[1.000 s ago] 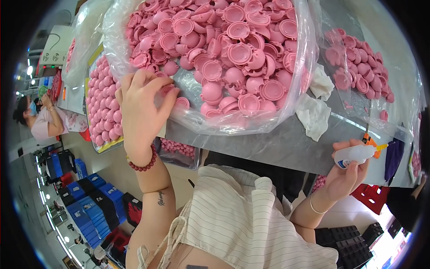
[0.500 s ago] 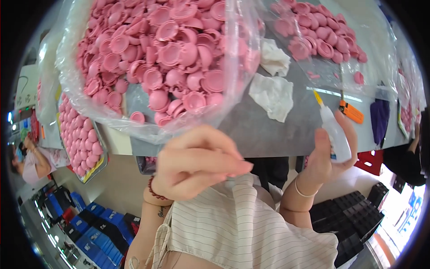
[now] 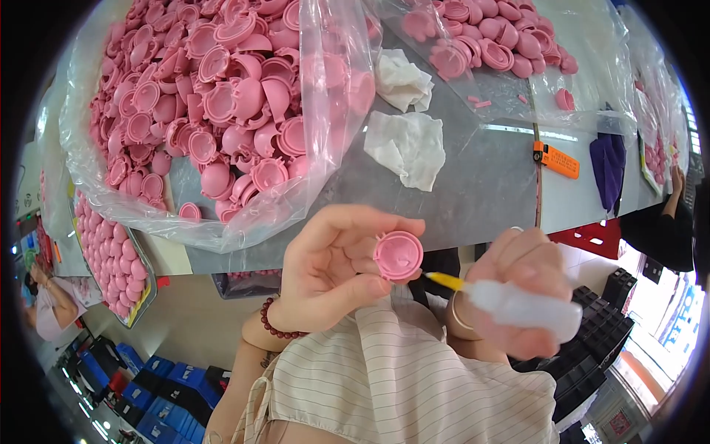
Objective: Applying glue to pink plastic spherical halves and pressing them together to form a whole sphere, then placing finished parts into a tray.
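My left hand (image 3: 333,266) pinches a small round pink plastic shell (image 3: 398,255) by its edge, with its hollow, ringed side facing up. In my right hand (image 3: 518,285) is a white squeeze bottle (image 3: 526,307) with a narrow yellow nozzle (image 3: 445,281). The nozzle points left, its dark tip close to the lower right rim of the shell; whether they touch I cannot tell. Motion blurs the right hand slightly. Beyond my left hand, a large clear plastic bag (image 3: 255,233) lies open, heaped with pink shells (image 3: 222,103).
Two crumpled white cloths (image 3: 407,148) lie mid-table. Further right are more pink shells (image 3: 510,44) on plastic, an orange cutter (image 3: 556,160) and a folded purple umbrella (image 3: 608,170). A tray of pink pieces (image 3: 111,259) stands at left. Other people sit at both sides.
My left hand has turned palm up, and the pink shell now shows in it. My right hand has swung the bottle from upright to nearly level, bringing its nozzle down beside the shell.
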Demonstrator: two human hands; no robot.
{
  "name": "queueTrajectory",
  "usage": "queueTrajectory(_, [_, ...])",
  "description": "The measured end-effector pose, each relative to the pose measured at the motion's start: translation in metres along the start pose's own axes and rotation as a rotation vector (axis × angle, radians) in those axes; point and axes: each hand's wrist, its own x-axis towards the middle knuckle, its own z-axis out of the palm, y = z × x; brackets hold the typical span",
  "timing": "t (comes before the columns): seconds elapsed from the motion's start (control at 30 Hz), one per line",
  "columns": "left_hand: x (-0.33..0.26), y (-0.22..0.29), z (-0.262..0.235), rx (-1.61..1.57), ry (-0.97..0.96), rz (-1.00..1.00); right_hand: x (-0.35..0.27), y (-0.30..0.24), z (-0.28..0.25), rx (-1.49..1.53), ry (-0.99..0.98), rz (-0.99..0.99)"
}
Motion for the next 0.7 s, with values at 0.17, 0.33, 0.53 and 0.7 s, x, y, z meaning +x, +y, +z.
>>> queueTrajectory(0.17, [-0.0007,-0.0002,0.0051,0.175,0.155,-0.019,-0.0006,-0.0021,0.0079,-0.109,-0.129,-0.01])
queueTrajectory(0.33, [0.0006,-0.001,0.002,0.2,0.127,-0.014,-0.003,-0.0035,0.0076,-0.139,-0.116,-0.007])
queueTrajectory(0.53, [0.0024,-0.0013,-0.001,0.131,-0.009,0.013,-0.0017,-0.0036,0.0033,-0.196,-0.173,-0.012])
queueTrajectory(0.7, [0.0021,0.0,-0.0011,0.172,-0.027,0.022,-0.0009,-0.0019,0.0033,-0.137,-0.109,-0.067])
